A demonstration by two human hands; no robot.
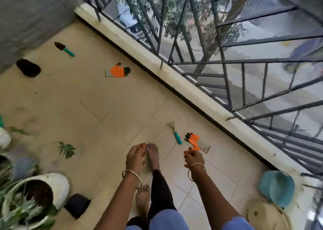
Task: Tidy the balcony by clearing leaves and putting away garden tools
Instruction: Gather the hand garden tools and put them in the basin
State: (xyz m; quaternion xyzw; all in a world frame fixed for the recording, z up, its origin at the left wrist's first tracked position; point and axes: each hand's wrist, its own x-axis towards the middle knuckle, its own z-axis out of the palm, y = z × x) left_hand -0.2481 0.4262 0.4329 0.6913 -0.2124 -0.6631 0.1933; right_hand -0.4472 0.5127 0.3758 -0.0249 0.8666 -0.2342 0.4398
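My left hand [135, 157] hangs over the tiled floor with its fingers relaxed and holds nothing. My right hand [193, 158] has its fingers curled in, and nothing shows inside it. Just beyond it lie an orange and black garden glove [194, 139] and a small hand rake [176, 134] with a teal handle. A second orange glove [119, 70] lies further off. A trowel [64, 49] with a teal handle lies near the grey wall. One green leaf [66, 149] lies on the floor to the left.
A tipped white pot [60, 186] with a leafy plant and a small black pot [76, 205] are at the lower left. Another black pot [28, 67] lies by the wall. Teal pots [277, 188] and a beige pot [264, 215] stand at the right. A ledge [174, 76] with a metal railing [225, 69] bounds the balcony.
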